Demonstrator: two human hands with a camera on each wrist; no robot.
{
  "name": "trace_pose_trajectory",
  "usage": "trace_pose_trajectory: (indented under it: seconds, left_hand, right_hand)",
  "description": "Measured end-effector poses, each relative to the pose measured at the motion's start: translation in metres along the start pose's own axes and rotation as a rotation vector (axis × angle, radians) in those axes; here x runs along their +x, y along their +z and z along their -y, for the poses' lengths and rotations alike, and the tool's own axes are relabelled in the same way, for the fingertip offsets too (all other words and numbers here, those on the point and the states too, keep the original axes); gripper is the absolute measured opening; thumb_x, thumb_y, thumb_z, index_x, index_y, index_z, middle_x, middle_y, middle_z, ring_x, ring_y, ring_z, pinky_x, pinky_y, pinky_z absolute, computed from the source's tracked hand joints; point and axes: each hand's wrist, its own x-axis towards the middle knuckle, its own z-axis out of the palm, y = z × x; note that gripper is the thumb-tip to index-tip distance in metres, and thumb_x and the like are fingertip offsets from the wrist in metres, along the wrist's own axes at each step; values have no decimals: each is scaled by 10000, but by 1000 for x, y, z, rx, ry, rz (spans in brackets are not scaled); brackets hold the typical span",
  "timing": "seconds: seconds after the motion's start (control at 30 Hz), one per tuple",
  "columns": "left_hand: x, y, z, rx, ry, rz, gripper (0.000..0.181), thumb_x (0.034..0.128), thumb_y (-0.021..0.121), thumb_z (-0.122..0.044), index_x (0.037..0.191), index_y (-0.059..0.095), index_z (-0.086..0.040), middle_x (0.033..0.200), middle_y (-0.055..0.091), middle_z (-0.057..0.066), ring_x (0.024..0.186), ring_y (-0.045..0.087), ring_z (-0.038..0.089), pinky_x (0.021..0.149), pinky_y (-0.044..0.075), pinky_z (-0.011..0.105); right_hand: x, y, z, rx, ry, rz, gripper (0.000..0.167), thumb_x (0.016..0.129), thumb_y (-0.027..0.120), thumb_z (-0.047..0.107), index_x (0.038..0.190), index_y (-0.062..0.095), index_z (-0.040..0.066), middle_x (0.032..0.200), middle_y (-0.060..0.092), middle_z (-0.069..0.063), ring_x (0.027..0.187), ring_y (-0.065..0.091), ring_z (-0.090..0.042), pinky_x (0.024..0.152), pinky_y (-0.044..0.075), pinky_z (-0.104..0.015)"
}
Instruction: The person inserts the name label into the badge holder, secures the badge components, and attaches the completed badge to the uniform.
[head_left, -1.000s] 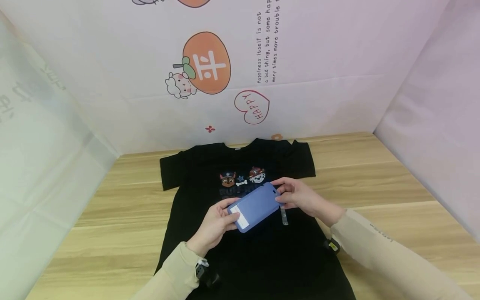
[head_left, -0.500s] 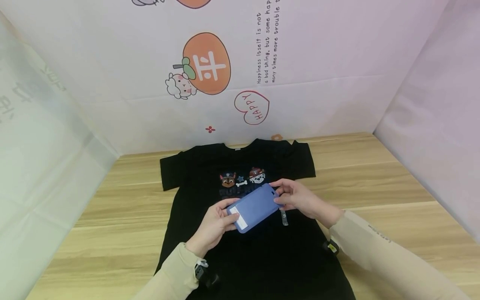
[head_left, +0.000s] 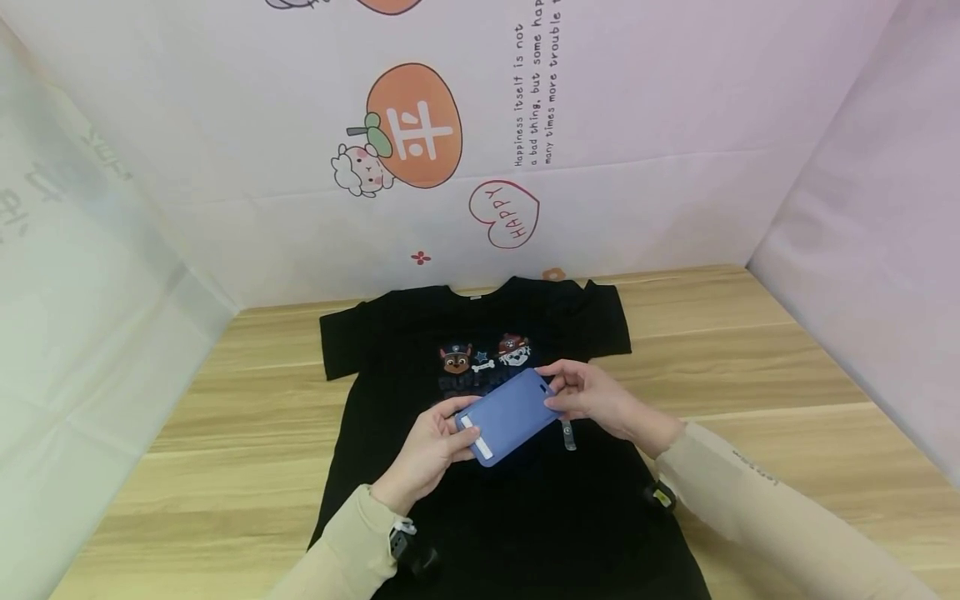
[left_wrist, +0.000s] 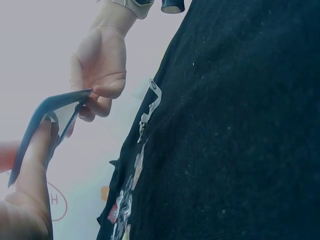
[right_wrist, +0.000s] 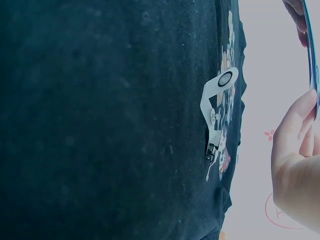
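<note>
Card holder (head_left: 510,415), edges in hands (head_left: 426,448) (head_left: 597,397), well above shirt (head_left: 517,525)

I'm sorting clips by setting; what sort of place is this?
Likely a curtained-off tabletop indoors: a wood-look table, printed white cloth hanging behind it, and a black shirt spread flat on top.

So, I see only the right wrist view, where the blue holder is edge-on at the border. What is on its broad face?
Observer: In the head view, a white strip on the holder, at the end which the left hand grips.
Operator: Is there also any hole?
Observer: Yes, a small slot, at the end by the right hand.
Operator: And the shirt, how do its sleeves lie?
Observer: Both short sleeves point outward on the table.
</note>
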Motion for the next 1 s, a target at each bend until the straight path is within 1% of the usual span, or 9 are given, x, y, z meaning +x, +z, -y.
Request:
trace_pose_trajectory:
  seconds: [0.2, 0.4, 0.53, 0.73, 0.8, 1.0]
  left_hand:
    - [1, 1, 0, -11, 4, 8, 461, 934, 502, 47, 1361, 342, 117, 1276, 520, 334, 968, 655, 140, 826, 540, 321]
    - [2, 1, 2, -17, -10, 15, 458, 944, 485, 44, 1375, 339, 89, 1293, 514, 322, 1010, 643, 168, 849, 531, 359]
    - [3, 2, 3, -16, -7, 12, 447, 953, 466, 44, 1381, 342, 78, 1304, 504, 322, 1042, 629, 194, 867, 521, 384]
    - [3, 2, 3, -12, -1, 19, 446, 963, 457, 31, 1383, 324, 99, 1314, 486, 333, 1072, 613, 205, 886, 510, 393]
    - [4, 3, 2, -13, -5, 18, 443, 963, 453, 37, 1382, 325, 99, 1313, 486, 334, 1072, 613, 205, 887, 510, 392]
    - [3, 1, 2, -4, -10, 15, 445, 961, 463, 32, 1379, 326, 98, 1319, 485, 330, 1090, 605, 228, 893, 505, 409]
  right_hand:
    - [0, 0, 0, -16, 3, 3, 498, 894, 621, 62, 1346, 440, -47, 917, 511, -38, 795, 533, -134, 721, 529, -249]
    - [1, 0, -2, -8, 32, 5, 497, 890, 632, 75, 1341, 455, -35, 961, 520, -58, 847, 531, -160, 755, 528, -265]
    - [1, 0, -2, -15, 22, 9, 491, 893, 631, 82, 1338, 460, -34, 956, 522, -63, 847, 531, -165, 756, 527, -261]
    - [1, 0, -2, -40, 26, 26, 484, 903, 622, 99, 1341, 461, -27, 948, 517, -54, 854, 522, -169, 777, 518, -279]
    - [2, 1, -2, -45, 23, 29, 482, 904, 617, 97, 1342, 459, -27, 947, 516, -55, 847, 519, -171, 767, 511, -277]
    - [2, 2, -2, -49, 3, 40, 472, 909, 606, 87, 1339, 454, -32, 921, 515, -54, 767, 488, -156, 672, 464, -246]
